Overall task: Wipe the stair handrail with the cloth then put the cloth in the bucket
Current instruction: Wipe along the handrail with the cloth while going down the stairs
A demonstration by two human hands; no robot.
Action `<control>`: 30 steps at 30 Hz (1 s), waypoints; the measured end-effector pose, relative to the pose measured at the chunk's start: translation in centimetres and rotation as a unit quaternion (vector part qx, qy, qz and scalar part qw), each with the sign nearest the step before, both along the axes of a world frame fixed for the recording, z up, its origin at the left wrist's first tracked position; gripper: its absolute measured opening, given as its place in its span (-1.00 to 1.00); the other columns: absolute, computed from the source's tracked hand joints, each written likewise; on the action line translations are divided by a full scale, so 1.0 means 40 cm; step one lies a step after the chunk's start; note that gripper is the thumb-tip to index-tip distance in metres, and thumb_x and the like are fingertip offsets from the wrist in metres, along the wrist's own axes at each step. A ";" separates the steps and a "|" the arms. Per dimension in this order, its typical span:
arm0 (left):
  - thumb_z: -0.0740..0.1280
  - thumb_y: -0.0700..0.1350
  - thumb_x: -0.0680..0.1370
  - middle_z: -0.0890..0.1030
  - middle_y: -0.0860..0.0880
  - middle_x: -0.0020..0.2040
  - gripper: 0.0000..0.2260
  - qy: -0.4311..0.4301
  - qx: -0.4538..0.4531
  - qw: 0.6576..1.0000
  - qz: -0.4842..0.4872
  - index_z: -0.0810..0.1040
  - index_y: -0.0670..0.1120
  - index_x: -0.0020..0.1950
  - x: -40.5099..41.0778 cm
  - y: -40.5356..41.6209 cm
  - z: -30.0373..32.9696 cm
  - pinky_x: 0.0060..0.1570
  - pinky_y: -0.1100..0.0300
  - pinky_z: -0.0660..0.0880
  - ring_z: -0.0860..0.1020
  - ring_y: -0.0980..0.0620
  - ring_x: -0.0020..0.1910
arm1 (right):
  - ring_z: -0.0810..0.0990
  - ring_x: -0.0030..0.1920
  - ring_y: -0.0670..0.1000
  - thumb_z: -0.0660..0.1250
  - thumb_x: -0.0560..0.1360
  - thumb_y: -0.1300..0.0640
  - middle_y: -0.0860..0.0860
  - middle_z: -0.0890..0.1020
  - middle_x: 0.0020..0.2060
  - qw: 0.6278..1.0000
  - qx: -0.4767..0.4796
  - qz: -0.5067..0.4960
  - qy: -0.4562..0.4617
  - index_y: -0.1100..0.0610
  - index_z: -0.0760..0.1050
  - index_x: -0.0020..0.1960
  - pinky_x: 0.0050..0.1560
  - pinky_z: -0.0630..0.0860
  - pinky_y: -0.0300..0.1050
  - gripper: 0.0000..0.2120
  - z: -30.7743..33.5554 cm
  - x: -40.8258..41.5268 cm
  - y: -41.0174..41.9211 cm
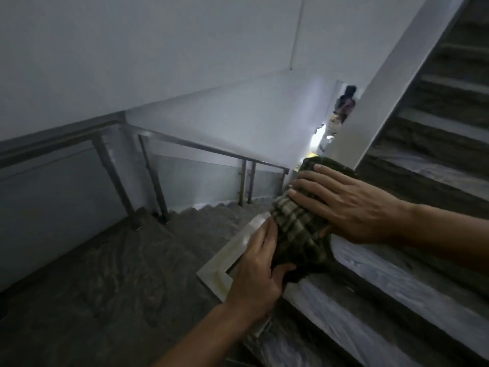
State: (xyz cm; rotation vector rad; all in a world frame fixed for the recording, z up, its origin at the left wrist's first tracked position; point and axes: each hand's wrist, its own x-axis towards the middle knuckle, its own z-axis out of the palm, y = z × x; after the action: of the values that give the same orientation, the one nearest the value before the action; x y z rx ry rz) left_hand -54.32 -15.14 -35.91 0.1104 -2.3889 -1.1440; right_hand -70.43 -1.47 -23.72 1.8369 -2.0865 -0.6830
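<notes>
Head view looks down a dim stairwell: smooth pale walls (185,62) fill the upper half, and dark mottled stone stairs (436,144) climb toward 2 o'clock, with a landing at 7 o'clock. A thin metal railing (201,147) with glass panels runs toward 10 o'clock, well apart from the hands. Near centre lies the flat, pale, square-edged handrail (238,247), hard and slightly glossy, bending at a corner toward 6 o'clock. Draped over it is the cloth (296,229), a dark green plaid, soft, limp and light by the look of it; it should bunch easily, so gathering its folds seems the best hold. The right hand (352,205) presses flat on it, fingers spread. The left hand (260,268) pinches the cloth's lower edge against the rail. No bucket is in sight.
</notes>
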 end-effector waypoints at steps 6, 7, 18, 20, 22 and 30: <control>0.25 -0.17 0.56 0.26 -0.14 0.51 -0.41 0.033 0.011 0.993 -0.111 0.08 -0.19 0.52 -0.014 -0.070 -0.035 0.48 0.17 0.18 0.20 -0.02 0.51 | -0.13 0.53 0.14 -0.02 0.55 -0.10 0.17 -0.01 0.53 0.982 -0.064 -0.177 -0.024 0.09 -0.15 0.54 0.49 -0.18 0.10 -0.35 -0.061 0.139 0.024; 0.24 -0.16 0.56 0.26 -0.15 0.51 -0.42 0.039 0.018 0.991 -0.124 0.08 -0.19 0.52 -0.018 -0.074 -0.036 0.48 0.18 0.18 0.22 -0.02 0.51 | -0.14 0.53 0.14 -0.01 0.55 -0.10 0.17 -0.02 0.53 0.978 -0.066 -0.198 -0.027 0.09 -0.17 0.54 0.49 -0.17 0.10 -0.34 -0.067 0.155 0.021; 0.24 -0.16 0.56 0.37 -0.30 0.41 -0.48 0.033 0.022 0.965 -0.259 0.19 -0.36 0.44 -0.071 -0.140 -0.125 0.32 -0.07 0.39 0.37 -0.16 0.41 | -0.26 0.52 0.09 0.03 0.56 -0.01 0.16 -0.14 0.54 0.946 -0.131 -0.291 -0.060 0.08 -0.25 0.53 0.50 -0.20 0.06 -0.34 -0.122 0.250 0.000; 0.23 -0.18 0.55 0.33 -0.29 0.43 -0.47 0.027 0.015 0.959 -0.281 0.17 -0.36 0.45 -0.078 -0.153 -0.158 0.37 0.02 0.34 0.31 -0.05 0.44 | -0.24 0.52 0.11 -0.06 0.56 0.02 0.16 -0.14 0.54 0.937 -0.152 -0.309 -0.062 0.08 -0.23 0.53 0.52 -0.14 0.09 -0.39 -0.136 0.264 -0.004; 0.23 -0.19 0.54 0.29 -0.26 0.45 -0.46 0.038 0.008 0.949 -0.314 0.16 -0.38 0.44 -0.094 -0.164 -0.187 0.43 0.12 0.28 0.25 0.01 0.46 | -0.24 0.52 0.11 -0.05 0.56 0.06 0.16 -0.15 0.54 0.927 -0.174 -0.326 -0.060 0.07 -0.22 0.53 0.52 -0.11 0.10 -0.39 -0.154 0.282 -0.010; 0.08 0.15 0.61 0.20 -0.35 0.48 -0.29 0.072 -0.031 0.897 -0.435 0.06 -0.46 0.43 -0.129 -0.198 -0.252 0.46 0.32 0.15 0.22 -0.17 0.50 | 0.15 0.48 0.24 0.05 0.47 0.39 0.25 0.06 0.51 0.858 -0.328 -0.394 0.020 0.20 0.04 0.52 0.28 0.44 0.11 -0.37 -0.277 0.398 -0.091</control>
State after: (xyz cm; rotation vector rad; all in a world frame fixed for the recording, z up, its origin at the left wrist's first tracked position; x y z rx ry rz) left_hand -59.49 -23.05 -45.98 -1.1294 -2.3556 -1.3507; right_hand -54.51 -5.10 -34.79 0.5737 -2.5721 -0.0911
